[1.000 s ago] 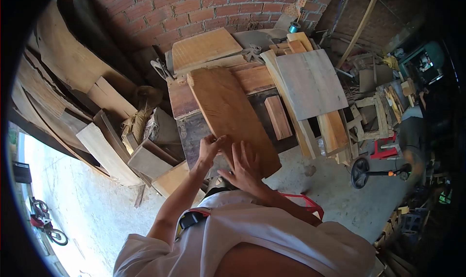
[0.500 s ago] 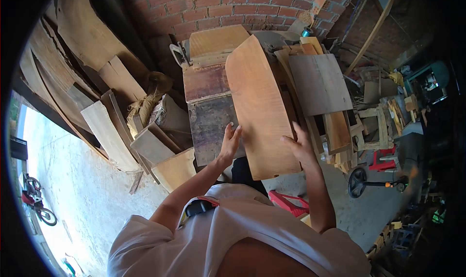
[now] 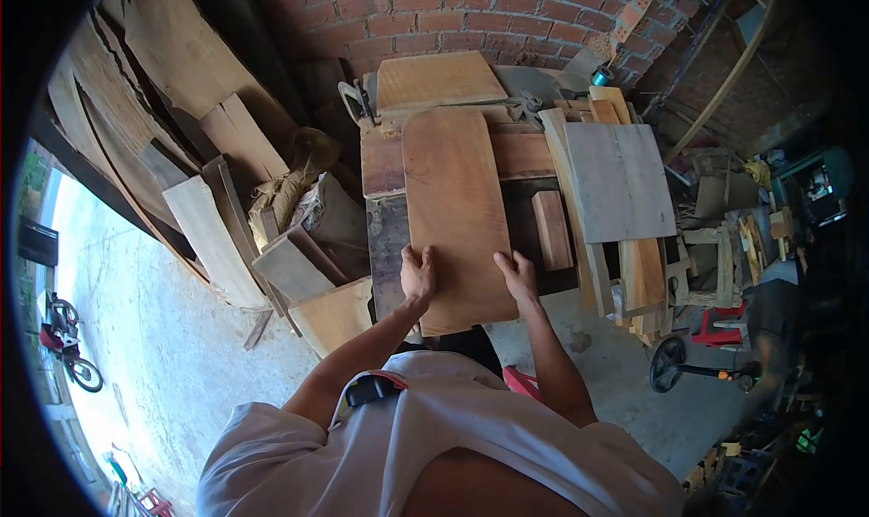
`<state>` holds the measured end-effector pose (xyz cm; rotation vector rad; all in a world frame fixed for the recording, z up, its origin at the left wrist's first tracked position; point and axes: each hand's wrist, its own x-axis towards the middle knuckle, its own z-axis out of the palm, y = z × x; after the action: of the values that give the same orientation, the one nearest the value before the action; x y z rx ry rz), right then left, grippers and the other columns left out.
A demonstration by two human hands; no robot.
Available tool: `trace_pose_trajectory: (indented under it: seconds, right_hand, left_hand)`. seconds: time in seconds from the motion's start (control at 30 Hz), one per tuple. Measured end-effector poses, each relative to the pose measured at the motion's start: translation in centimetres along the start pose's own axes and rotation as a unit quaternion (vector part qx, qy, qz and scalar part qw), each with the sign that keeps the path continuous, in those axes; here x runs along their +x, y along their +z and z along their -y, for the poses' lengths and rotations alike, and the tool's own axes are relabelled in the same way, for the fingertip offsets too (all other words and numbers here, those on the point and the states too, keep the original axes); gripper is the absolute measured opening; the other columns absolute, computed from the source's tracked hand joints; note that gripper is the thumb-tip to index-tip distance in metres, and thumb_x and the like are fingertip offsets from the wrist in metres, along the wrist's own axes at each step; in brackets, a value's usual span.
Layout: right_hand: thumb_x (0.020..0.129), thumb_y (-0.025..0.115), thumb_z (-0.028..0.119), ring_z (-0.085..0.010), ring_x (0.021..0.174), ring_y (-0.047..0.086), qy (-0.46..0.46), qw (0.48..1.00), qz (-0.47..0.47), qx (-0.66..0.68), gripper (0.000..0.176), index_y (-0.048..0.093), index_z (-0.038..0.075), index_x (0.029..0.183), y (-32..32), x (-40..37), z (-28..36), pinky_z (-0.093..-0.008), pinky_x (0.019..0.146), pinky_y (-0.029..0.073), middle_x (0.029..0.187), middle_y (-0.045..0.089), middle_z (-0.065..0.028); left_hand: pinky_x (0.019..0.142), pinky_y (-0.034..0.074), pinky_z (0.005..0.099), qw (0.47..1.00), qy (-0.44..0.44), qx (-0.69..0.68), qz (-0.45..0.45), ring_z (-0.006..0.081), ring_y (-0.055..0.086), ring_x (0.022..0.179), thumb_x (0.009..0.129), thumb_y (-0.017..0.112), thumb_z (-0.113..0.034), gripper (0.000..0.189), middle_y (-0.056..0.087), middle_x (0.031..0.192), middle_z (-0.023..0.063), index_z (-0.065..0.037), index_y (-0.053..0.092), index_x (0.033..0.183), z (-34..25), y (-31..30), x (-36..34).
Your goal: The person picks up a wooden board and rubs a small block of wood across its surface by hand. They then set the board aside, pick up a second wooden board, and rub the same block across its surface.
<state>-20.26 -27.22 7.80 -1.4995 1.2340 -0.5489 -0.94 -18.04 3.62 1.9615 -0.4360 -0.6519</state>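
A long reddish-brown board (image 3: pixel 457 200) with a rounded far end lies over the workbench (image 3: pixel 386 236), its near end towards my body. My left hand (image 3: pixel 418 275) grips its left edge, with the thumb on top. On the opposite edge, my right hand (image 3: pixel 518 277) holds the board, thumb also on top and fingers partly hidden beneath. To the right of the board lies a small wooden block (image 3: pixel 551 230). Another flat board (image 3: pixel 441 80) rests at the back of the bench.
A greyish board (image 3: pixel 620 182) lies over stacked planks on the right. A clamp (image 3: pixel 355 103) stands at the back left. Large slabs (image 3: pixel 172 51) and sacks (image 3: pixel 294 182) are on the left. A brick wall (image 3: pixel 434 14) rises behind.
The board has been lowered and straightened, its far end moving left and nearer. Both hands have closed on its edges. The small wooden block is now uncovered.
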Motion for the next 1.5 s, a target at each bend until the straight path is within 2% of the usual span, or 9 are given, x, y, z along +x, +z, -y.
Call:
trace_pose_trajectory:
  seconds: [0.2,0.33,0.4,0.53,0.73,0.93,1.17,1.4,1.5]
  right_hand:
    - [0.089,0.064,0.034,-0.0429,0.083,0.06,-0.188,0.927,-0.21,-0.249,0.04,0.061,-0.005,0.097,1.6,0.6,-2.2,-0.0451,0.074,0.048,0.089,0.065,-0.0251]
    - [0.086,0.068,0.03,-0.0383,0.088,0.055,-0.119,0.919,-0.065,-0.37,0.04,0.064,-0.003,0.109,0.0,0.5,-0.1,-0.0443,0.08,0.045,0.093,0.061,-0.0217]
    - [0.085,0.069,0.029,-0.0373,0.099,0.052,-0.257,0.874,-0.138,-0.388,0.042,0.062,0.001,0.115,-1.3,0.5,1.1,-0.0467,0.085,0.044,0.113,0.055,-0.0206]
    - [0.084,0.068,0.028,-0.0382,0.103,0.051,-0.167,0.753,-0.313,-0.554,0.067,0.04,0.011,0.142,-4.5,2.5,1.3,-0.0483,0.089,0.044,0.116,0.049,-0.0176]
    - [0.086,0.066,0.027,-0.0401,0.097,0.053,-0.01,0.898,-0.15,-0.413,0.079,0.022,0.017,0.152,-6.2,4.0,1.1,-0.0477,0.081,0.047,0.106,0.049,-0.022]
    - [0.081,0.071,0.023,-0.0375,0.09,0.054,-0.158,0.88,-0.126,-0.429,0.08,0.03,0.014,0.149,1.9,-2.1,5.7,-0.0463,0.076,0.047,0.098,0.05,-0.0199]
    - [0.088,0.06,0.026,-0.037,0.084,0.05,-0.165,0.855,-0.059,-0.488,0.069,0.03,0.008,0.147,5.3,-2.2,3.8,-0.0452,0.072,0.044,0.094,0.045,-0.0224]
    - [0.08,0.064,0.016,-0.0352,0.088,0.052,-0.208,0.844,-0.099,-0.484,0.078,0.027,0.011,0.148,5.8,13.6,9.4,-0.0382,0.071,0.049,0.098,0.046,-0.0206]
    - [0.084,0.061,0.018,-0.0386,0.092,0.052,-0.245,0.861,-0.118,-0.429,0.073,0.026,0.013,0.148,5.9,23.4,11.5,-0.0441,0.073,0.05,0.102,0.047,-0.0237]
  left_hand:
    - [0.098,0.038,0.0465,0.982,0.094,0.165,0.009,0.0412,0.046,0.112,0.086,0.066,-0.03,0.058,0.046,0.116,0.024,0.004,0.046,0.129,0.5,-0.4,-0.3]
    - [0.098,0.035,0.0465,0.968,0.102,0.228,0.018,0.04,0.041,0.113,0.086,0.065,-0.029,0.063,0.043,0.117,0.0234,0.004,0.041,0.133,0.0,-1.0,-0.4]
    - [0.1,0.033,0.0464,0.97,0.104,0.218,0.021,0.0396,0.04,0.113,0.085,0.065,-0.028,0.067,0.041,0.118,0.0235,0.004,0.037,0.137,-0.3,-1.4,-0.9]
    - [0.1,0.034,0.0458,0.962,0.127,0.232,0.067,0.0383,0.04,0.111,0.085,0.066,-0.028,0.076,0.04,0.119,0.0236,0.005,0.03,0.143,-0.1,-2.7,-1.2]
    - [0.095,0.037,0.0443,0.93,0.233,0.269,0.092,0.0379,0.042,0.107,0.085,0.065,-0.026,0.079,0.041,0.118,0.0221,0.002,0.025,0.147,-0.7,-3.9,-1.7]
    - [0.086,0.039,0.0438,0.916,0.232,0.217,0.247,0.035,0.05,0.099,0.095,0.052,-0.036,0.072,0.047,0.112,0.0194,0.0,0.021,0.149,-6.3,-1.2,-2.1]
    - [0.084,0.038,0.04,0.915,0.232,0.256,0.208,0.0297,0.055,0.1,0.096,0.044,-0.036,0.075,0.054,0.108,0.016,0.004,0.011,0.15,-5.4,2.6,-1.2]
    - [0.08,0.038,0.0411,0.909,0.297,0.27,0.107,0.0295,0.057,0.098,0.094,0.044,-0.034,0.074,0.059,0.108,0.015,0.003,0.014,0.15,-11.8,8.8,13.0]
    - [0.093,0.037,0.0477,0.915,0.28,0.275,0.096,0.0318,0.056,0.111,0.096,0.039,-0.038,0.066,0.058,0.121,0.0161,-0.002,0.021,0.149,-16.5,12.2,21.7]
